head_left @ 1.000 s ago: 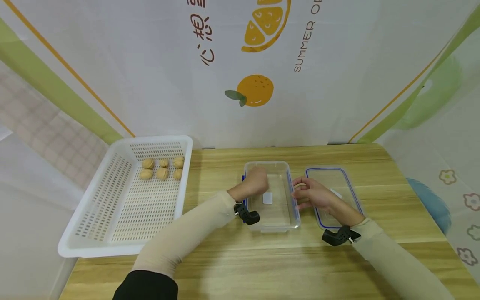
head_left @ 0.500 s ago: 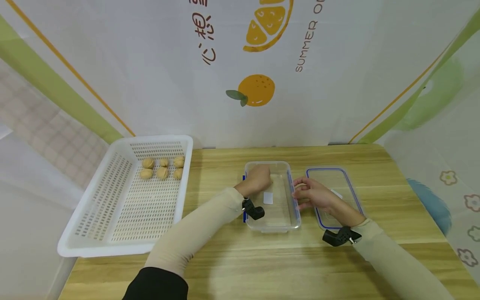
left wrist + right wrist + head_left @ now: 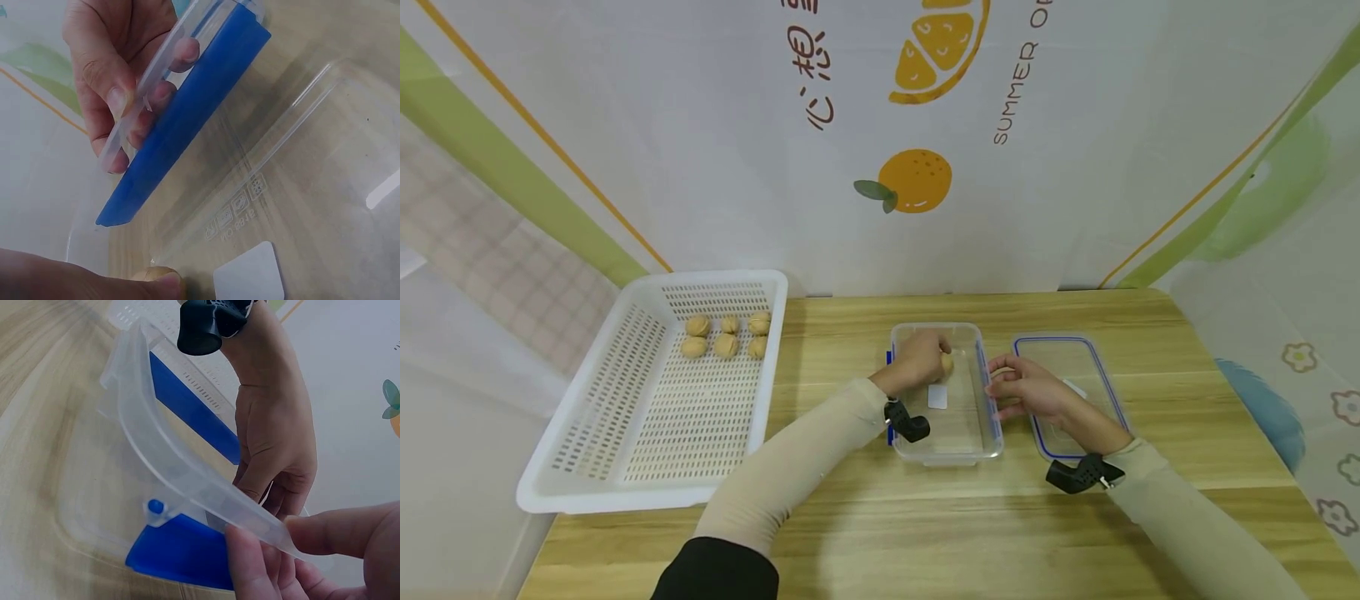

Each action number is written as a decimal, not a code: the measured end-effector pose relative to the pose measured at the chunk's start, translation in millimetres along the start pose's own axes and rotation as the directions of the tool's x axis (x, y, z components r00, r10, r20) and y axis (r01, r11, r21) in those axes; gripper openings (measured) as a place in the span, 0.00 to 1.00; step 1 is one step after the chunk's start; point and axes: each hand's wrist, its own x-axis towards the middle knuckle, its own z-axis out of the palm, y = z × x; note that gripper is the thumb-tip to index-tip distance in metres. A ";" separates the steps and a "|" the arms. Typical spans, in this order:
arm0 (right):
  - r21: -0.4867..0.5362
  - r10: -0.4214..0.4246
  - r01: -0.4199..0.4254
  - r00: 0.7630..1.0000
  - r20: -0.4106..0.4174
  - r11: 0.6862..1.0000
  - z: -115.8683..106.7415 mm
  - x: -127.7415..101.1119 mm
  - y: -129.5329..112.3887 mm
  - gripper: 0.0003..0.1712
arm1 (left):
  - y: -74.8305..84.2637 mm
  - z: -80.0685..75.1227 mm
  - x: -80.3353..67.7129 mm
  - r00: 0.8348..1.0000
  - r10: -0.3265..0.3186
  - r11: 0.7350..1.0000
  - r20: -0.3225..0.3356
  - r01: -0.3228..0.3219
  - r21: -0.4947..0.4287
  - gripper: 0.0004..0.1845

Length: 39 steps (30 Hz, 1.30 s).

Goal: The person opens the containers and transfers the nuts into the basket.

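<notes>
A clear plastic food box [image 3: 951, 429] with blue side latches [image 3: 181, 553] stands uncovered at mid-table. Inside its far half, my left hand [image 3: 917, 360] reaches down and holds a walnut [image 3: 947, 365] low over the box floor. The left wrist view shows a digit against that walnut [image 3: 156, 274], which is partly hidden. My right hand [image 3: 1026, 387] pinches the box's right wall, thumb over the rim and the other fingers outside by the latch, as the right wrist view shows. A white label [image 3: 250, 275] lies flat at the box floor.
To the left stands a white slotted basket [image 3: 625, 500], with several walnuts [image 3: 726, 346] grouped at its back. A clear lid with a blue seal [image 3: 1052, 338] lies on the wooden table [image 3: 880, 533], right of the box and partly under the right forearm. A printed cloth [image 3: 737, 167] hangs behind.
My left hand has shifted slightly right inside the box, and the walnut by its fingers has come into sight. The right hand keeps its place on the box wall.
</notes>
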 end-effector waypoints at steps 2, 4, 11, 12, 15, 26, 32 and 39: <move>-0.002 0.001 -0.001 1.000 -0.001 1.000 -0.1 0.2 0.0 0.22 | -0.6 0.9 1.6 1.000 -0.010 1.000 -0.005 0.010 -0.008 0.23; -0.003 0.001 -0.001 1.000 0.000 1.000 -0.3 0.4 -0.1 0.22 | -1.1 1.7 2.9 1.000 -0.018 1.000 -0.010 0.018 -0.010 0.23; -0.009 -0.005 0.005 1.000 0.004 1.000 -0.3 0.6 0.1 0.23 | -3.4 3.4 5.2 0.999 -0.030 0.999 -0.011 0.030 -0.024 0.23; -0.010 -0.006 0.006 1.000 0.003 1.000 -0.1 0.5 0.2 0.23 | -3.5 3.2 5.0 1.000 -0.028 0.999 -0.009 0.028 -0.031 0.23; -0.006 -0.004 0.004 1.000 -0.002 1.000 0.2 0.4 0.6 0.23 | -3.4 2.4 4.1 1.000 -0.011 0.998 -0.005 0.010 -0.055 0.22; -0.002 0.002 -0.002 1.000 -0.002 1.000 0.1 0.3 0.3 0.23 | 5.7 -7.6 -2.9 0.999 0.034 0.989 0.007 -0.033 -0.143 0.20; 0.022 0.009 -0.010 1.000 0.015 1.000 -1.0 0.3 0.3 0.23 | 12.8 -15.7 -3.3 0.997 0.074 0.980 0.032 -0.067 -0.185 0.20; 0.030 0.006 -0.007 1.000 0.024 1.000 -1.3 0.2 0.3 0.22 | 18.2 -27.0 -7.9 0.992 0.113 0.971 0.056 -0.098 -0.219 0.21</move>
